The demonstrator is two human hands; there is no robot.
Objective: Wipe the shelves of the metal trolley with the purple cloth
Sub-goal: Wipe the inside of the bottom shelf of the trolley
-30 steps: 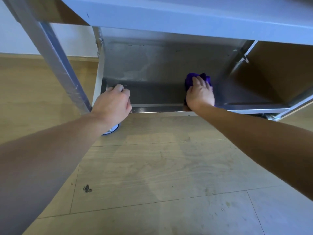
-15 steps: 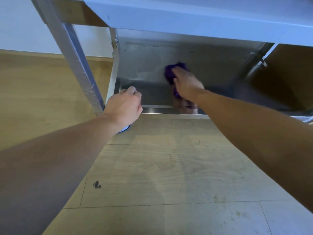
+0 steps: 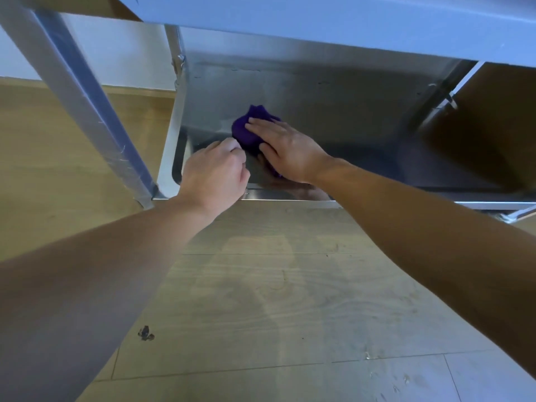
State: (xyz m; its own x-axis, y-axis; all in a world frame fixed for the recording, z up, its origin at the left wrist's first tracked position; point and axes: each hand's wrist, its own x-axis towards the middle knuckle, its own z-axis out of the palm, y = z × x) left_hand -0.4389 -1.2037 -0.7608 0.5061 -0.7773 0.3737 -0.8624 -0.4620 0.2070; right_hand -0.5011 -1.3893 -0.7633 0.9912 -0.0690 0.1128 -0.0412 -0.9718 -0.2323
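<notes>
Low over wood floor (image 3: 275,300), reaching under metal trolley (image 3: 348,18) onto lower shelf (image 3: 333,111). Left hand (image 3: 214,172) over front rim near left corner, fingers curled, grip impossible to tell. Right hand (image 3: 290,149) flat, fingers straight, pressing purple cloth (image 3: 246,129) to shelf, just beside left knuckles.

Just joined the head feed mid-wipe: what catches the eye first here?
The bunched purple cloth stands out, pressed flat under the right hand on the shiny metal trolley's bottom shelf, near its left end. Just in front, the left hand curls at the shelf's front rim; whether it grips is hidden. A small dark speck lies on the pale wooden floor, lower left.
</notes>
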